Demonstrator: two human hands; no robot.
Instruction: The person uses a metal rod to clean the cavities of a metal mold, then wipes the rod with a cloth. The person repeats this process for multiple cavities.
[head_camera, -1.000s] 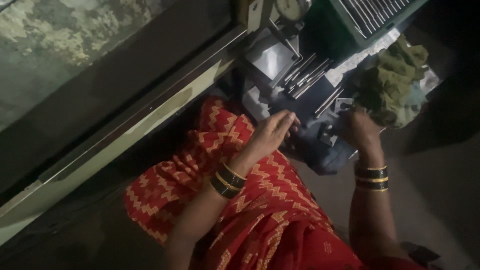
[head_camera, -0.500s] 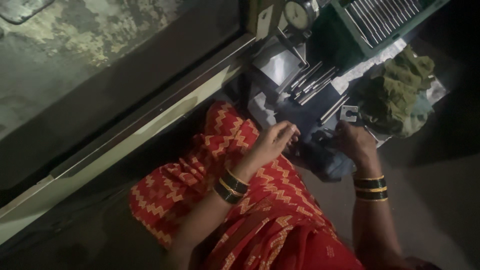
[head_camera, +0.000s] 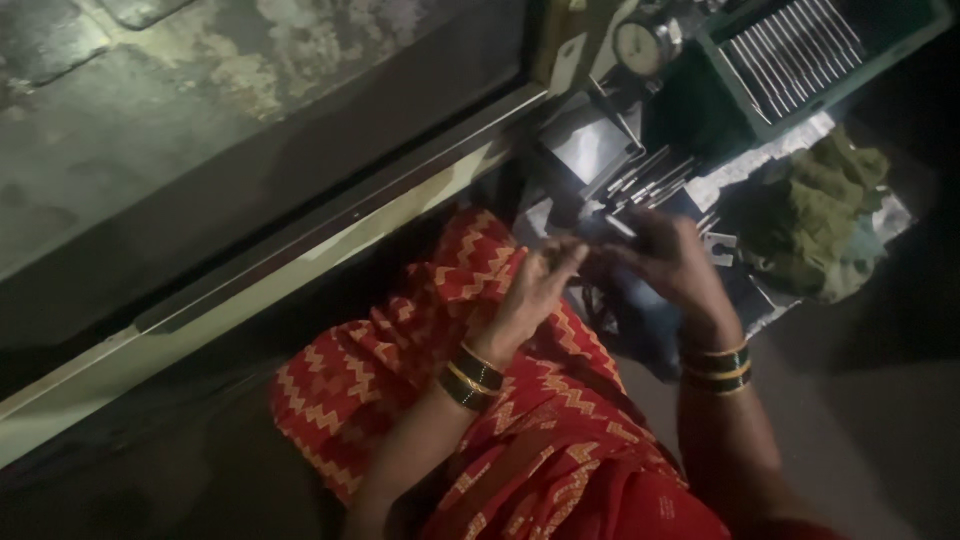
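Your left hand (head_camera: 535, 285) and right hand (head_camera: 672, 262) meet just above your lap over the red zigzag cloth (head_camera: 400, 370), fingers loosely curled around something small and dark between them; you cannot tell what it is or how firmly it is gripped. Close ahead lie metal rods (head_camera: 645, 180), a dial gauge (head_camera: 637, 45), a green tray (head_camera: 800, 55) and an olive rag (head_camera: 815, 225). Free room lies rightward on the dim grey floor (head_camera: 860, 420); a long pale ledge (head_camera: 300, 270) bounds your left.
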